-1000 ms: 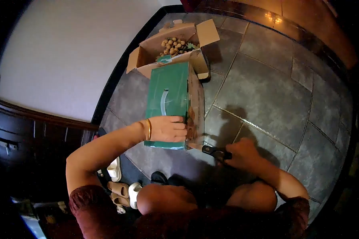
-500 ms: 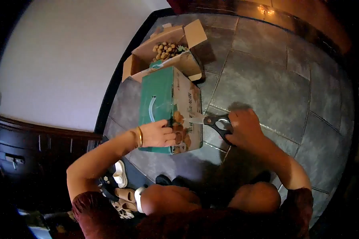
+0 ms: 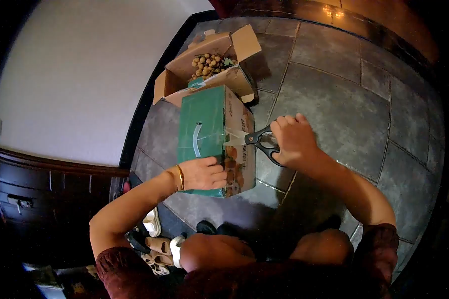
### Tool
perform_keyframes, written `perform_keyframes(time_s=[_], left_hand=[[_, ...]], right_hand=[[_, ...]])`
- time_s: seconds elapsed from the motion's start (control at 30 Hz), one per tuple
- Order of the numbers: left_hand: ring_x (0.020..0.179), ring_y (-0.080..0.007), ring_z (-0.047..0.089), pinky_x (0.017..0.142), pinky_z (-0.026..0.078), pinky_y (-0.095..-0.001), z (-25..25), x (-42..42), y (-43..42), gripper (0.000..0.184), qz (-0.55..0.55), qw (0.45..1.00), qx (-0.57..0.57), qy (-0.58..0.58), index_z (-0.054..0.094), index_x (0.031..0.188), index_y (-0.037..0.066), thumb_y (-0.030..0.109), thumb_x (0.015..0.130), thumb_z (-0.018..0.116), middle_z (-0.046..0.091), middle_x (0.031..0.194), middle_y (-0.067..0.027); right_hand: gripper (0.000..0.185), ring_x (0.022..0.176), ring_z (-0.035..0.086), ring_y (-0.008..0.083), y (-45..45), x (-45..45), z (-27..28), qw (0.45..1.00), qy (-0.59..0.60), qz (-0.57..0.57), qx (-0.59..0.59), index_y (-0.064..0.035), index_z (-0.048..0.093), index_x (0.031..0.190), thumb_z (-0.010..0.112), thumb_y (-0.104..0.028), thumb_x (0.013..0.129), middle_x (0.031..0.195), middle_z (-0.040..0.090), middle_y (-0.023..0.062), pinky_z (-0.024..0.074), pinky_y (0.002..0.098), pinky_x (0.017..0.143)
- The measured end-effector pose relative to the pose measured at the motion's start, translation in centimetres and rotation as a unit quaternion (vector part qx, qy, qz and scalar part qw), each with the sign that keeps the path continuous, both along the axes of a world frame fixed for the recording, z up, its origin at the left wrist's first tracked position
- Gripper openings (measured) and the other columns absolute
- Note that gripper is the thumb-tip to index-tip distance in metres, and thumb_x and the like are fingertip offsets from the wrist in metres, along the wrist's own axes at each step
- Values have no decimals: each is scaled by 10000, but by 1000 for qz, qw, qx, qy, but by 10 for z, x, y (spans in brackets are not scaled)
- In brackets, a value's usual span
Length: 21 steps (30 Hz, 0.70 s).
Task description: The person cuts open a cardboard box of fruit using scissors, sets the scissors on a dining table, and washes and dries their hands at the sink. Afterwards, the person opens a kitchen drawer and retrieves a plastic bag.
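Observation:
A closed cardboard box (image 3: pixel 203 112) with a green top, a clear plastic handle and a printed side stands on the floor before me. My left hand (image 3: pixel 203 174) rests on its top near the front, fingers curled over the edge toward the printed side. In my right hand (image 3: pixel 295 140) are scissors (image 3: pixel 252 138) with black handles, held right of the box. Their blades are apart and point left at the top edge of the printed side; whether they touch the box I cannot tell.
Behind it stands an opened carton (image 3: pixel 172 83) holding round brown fruit (image 3: pixel 207 65) in a bunch. A white wall (image 3: pixel 85 84) and dark cabinet (image 3: pixel 50 199) lie to the left. Several shoes (image 3: pixel 158 245) sit by my knees. Grey tiles (image 3: pixel 334 94) cover the floor.
The scissors and my right hand have moved up and slightly left, bringing the blades farther back along the box's top edge. My left hand stays on the box; the view shifts slightly.

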<state>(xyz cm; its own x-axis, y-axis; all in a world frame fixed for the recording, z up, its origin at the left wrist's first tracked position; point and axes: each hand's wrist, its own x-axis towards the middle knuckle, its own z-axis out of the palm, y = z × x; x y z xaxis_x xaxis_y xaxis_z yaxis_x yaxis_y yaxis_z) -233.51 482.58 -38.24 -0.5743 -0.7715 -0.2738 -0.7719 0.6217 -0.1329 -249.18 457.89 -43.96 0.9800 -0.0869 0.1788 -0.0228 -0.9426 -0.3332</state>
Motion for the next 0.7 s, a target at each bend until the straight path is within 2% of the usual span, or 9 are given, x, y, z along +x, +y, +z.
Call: perform_keyframes(time_s=[0.03,0.27,0.37,0.47,0.57,0.7], left_hand=[[878,-131,544,785,412,-276,0,0,1,183,2,1000,14,-10,553,945,152,150,762,556,553,928,19],[887,-134,542,796,402,-274,0,-1,-2,195,-4,1000,5,3,551,948,152,153,753,551,552,934,14],[887,-135,542,796,400,-274,-1,-2,0,191,-3,1000,-5,4,554,949,151,153,758,548,556,941,13],[882,-137,543,794,400,-276,-3,-2,1,184,-3,1000,-19,5,559,947,149,157,763,546,560,946,12],[879,-143,546,796,401,-284,-3,-2,0,179,-14,1000,-19,-3,566,943,148,164,766,545,564,950,11],[896,-151,550,809,401,-293,-5,-1,-1,196,-24,1000,-8,1,577,958,145,168,766,542,573,977,4]], right_hand=[[422,952,535,270,1,1,-1,1000,4,0,-7,-63,537,911,723,-284,603,915,550,107,352,390,914],[288,903,575,246,13,15,24,995,70,-29,-67,-74,627,862,706,-229,633,878,620,89,363,349,883],[219,878,590,222,25,14,30,984,34,-49,-171,-89,657,839,691,-186,646,859,644,84,376,332,850],[409,866,565,236,21,14,31,980,99,-18,-174,-54,570,830,760,-314,578,843,581,101,367,339,861],[362,824,573,241,17,19,20,984,78,-16,-160,-54,568,822,743,-271,591,829,581,106,371,340,856],[274,746,584,235,3,34,13,966,-60,40,-247,-58,571,765,730,-204,596,739,573,90,396,341,832]])
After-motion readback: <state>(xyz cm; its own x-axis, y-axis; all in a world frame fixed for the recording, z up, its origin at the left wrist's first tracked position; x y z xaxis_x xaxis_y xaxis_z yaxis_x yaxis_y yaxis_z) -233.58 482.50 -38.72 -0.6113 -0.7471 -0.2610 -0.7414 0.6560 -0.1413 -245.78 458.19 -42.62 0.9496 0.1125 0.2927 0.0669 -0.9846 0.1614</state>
